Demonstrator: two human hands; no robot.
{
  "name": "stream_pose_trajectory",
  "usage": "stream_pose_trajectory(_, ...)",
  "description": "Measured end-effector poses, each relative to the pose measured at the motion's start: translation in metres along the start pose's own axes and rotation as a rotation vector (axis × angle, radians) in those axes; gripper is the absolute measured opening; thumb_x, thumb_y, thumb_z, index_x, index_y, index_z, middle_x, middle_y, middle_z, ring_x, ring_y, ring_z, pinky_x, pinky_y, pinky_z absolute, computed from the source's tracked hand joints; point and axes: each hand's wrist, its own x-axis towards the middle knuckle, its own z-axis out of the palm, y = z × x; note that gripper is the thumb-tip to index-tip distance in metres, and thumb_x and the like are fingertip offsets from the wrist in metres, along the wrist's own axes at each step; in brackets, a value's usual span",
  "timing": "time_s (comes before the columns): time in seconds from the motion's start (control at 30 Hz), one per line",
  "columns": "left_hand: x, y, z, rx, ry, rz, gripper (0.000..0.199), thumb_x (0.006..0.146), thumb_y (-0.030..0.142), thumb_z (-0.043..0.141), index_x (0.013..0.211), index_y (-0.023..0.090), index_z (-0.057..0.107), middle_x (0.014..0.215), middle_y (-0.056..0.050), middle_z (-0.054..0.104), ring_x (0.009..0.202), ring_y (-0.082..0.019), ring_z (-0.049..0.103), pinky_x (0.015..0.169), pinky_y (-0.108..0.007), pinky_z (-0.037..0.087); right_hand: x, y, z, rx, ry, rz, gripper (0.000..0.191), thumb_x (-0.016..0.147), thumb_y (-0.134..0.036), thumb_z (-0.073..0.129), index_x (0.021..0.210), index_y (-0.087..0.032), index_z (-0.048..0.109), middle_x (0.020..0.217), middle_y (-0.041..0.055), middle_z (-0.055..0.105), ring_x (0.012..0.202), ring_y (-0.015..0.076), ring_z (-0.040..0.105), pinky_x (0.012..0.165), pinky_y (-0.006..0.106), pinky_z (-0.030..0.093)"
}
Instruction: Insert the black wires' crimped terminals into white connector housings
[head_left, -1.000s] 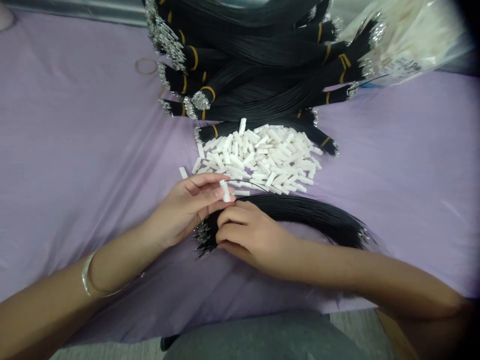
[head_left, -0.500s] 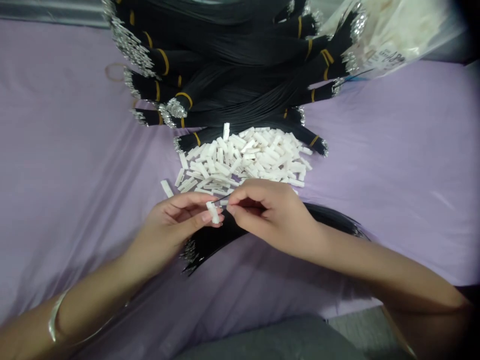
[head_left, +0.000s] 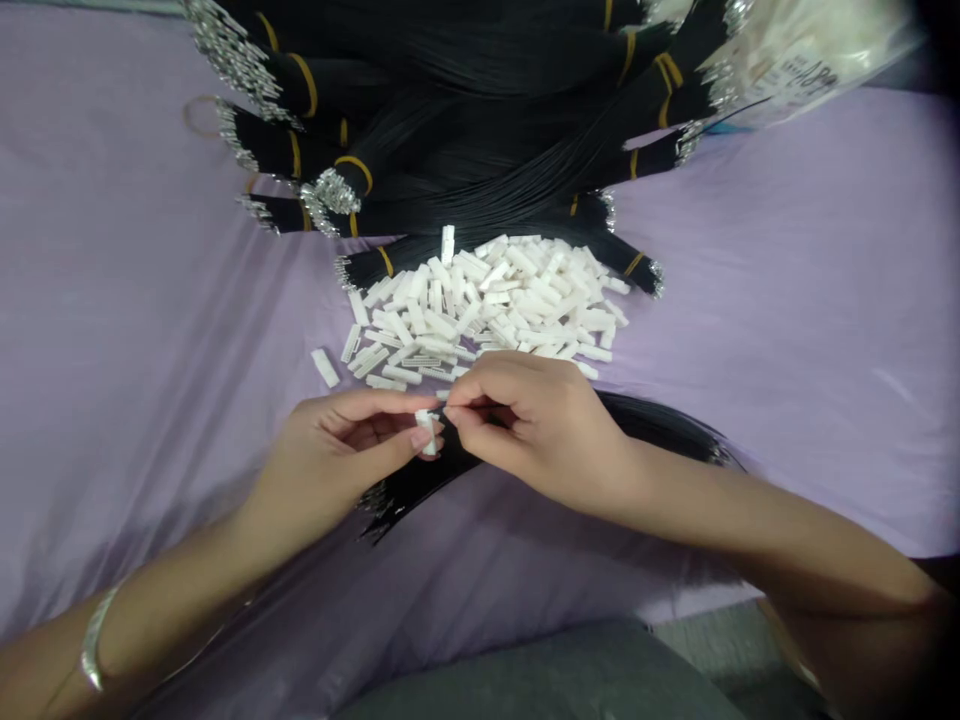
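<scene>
White connector housing (head_left: 427, 432) sits gripped between the left hand's (head_left: 337, 440) thumb and fingers, over black wires (head_left: 420, 482). The step looks like wire insertion, calling for steady alignment. The right hand's (head_left: 540, 415) fingers pinch narrowly at its far end, contents indiscernible. Its long axis runs near-to-far, far end slightly leftward.
</scene>
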Motion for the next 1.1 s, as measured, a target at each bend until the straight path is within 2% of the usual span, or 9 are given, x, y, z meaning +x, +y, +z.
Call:
stream_pose_trajectory(0.4, 0.002, 0.0, 0.001, -0.051, -0.007, -0.009, 0.017, 0.073, 0.017, 0.072, 0.09, 0.021, 0.071, 0.072, 0.003, 0.071, 0.066, -0.006, 0.066, 0.065, -0.008, 0.052, 0.0, 0.004, 0.006, -0.041, -0.05, -0.043, 0.009, 0.079, -0.009, 0.057, 0.072, -0.006, 0.062, 0.065, 0.0004, 0.054, 0.063, 0.0056, 0.048, 0.06, 0.017, 0.037)
stream_pose_trajectory(0.53, 0.004, -0.005, 0.001, -0.169, -0.022, 0.012, 0.018, 0.074, 0.017, 0.071, 0.092, 0.021, 0.071, 0.077, 0.001, 0.071, 0.069, -0.007, 0.066, 0.07, -0.013, 0.053, -0.005, -0.01, 0.007, -0.312, 0.011, -0.127, 0.018, 0.086, -0.017, 0.053, 0.084, -0.005, 0.065, 0.085, 0.0102, 0.061, 0.082, 0.0162, 0.052, 0.074, 0.03, 0.04)
stream_pose_trajectory(0.6, 0.006, -0.008, -0.001, -0.28, -0.001, 0.008, 0.018, 0.075, 0.016, 0.07, 0.092, 0.022, 0.071, 0.08, 0.001, 0.071, 0.071, -0.007, 0.065, 0.071, -0.014, 0.053, -0.012, -0.016, 0.013, -0.362, -0.04, -0.208, 0.018, 0.087, -0.018, 0.052, 0.082, -0.008, 0.067, 0.089, 0.0097, 0.061, 0.084, 0.0182, 0.05, 0.076, 0.033, 0.039)
stream_pose_trajectory(0.73, 0.009, -0.012, -0.003, -0.427, 0.004, -0.029, 0.018, 0.076, 0.015, 0.069, 0.092, 0.023, 0.071, 0.081, 0.0, 0.07, 0.07, -0.008, 0.065, 0.07, -0.016, 0.054, -0.024, -0.011, 0.031, -0.342, -0.264, -0.338, 0.022, 0.086, -0.012, 0.049, 0.071, -0.012, 0.065, 0.078, 0.0059, 0.059, 0.074, 0.016, 0.044, 0.067, 0.03, 0.037)
stream_pose_trajectory(0.83, 0.009, -0.011, -0.003, -0.449, 0.005, -0.031, 0.017, 0.076, 0.015, 0.069, 0.092, 0.022, 0.072, 0.08, 0.0, 0.07, 0.069, -0.008, 0.065, 0.07, -0.015, 0.054, -0.026, -0.004, 0.038, -0.383, -0.289, -0.34, 0.022, 0.088, -0.013, 0.047, 0.076, -0.013, 0.065, 0.08, 0.006, 0.059, 0.075, 0.0168, 0.042, 0.067, 0.03, 0.036)
stream_pose_trajectory(1.0, 0.009, -0.009, -0.002, -0.467, -0.004, -0.038, 0.017, 0.077, 0.014, 0.068, 0.091, 0.021, 0.072, 0.08, 0.0, 0.07, 0.068, -0.008, 0.064, 0.068, -0.015, 0.054, -0.023, -0.003, 0.035, -0.318, -0.29, -0.279, 0.026, 0.091, -0.015, 0.042, 0.082, -0.01, 0.066, 0.083, 0.0083, 0.058, 0.079, 0.0164, 0.044, 0.072, 0.03, 0.038)
stream_pose_trajectory(1.1, 0.008, -0.009, -0.003, -0.471, -0.004, -0.038, 0.016, 0.077, 0.014, 0.068, 0.091, 0.021, 0.071, 0.081, -0.001, 0.07, 0.069, -0.008, 0.064, 0.069, -0.016, 0.054, -0.022, -0.003, 0.036, -0.289, -0.276, -0.285, 0.027, 0.09, -0.015, 0.043, 0.076, -0.009, 0.065, 0.082, 0.0088, 0.058, 0.079, 0.0161, 0.045, 0.074, 0.03, 0.04)
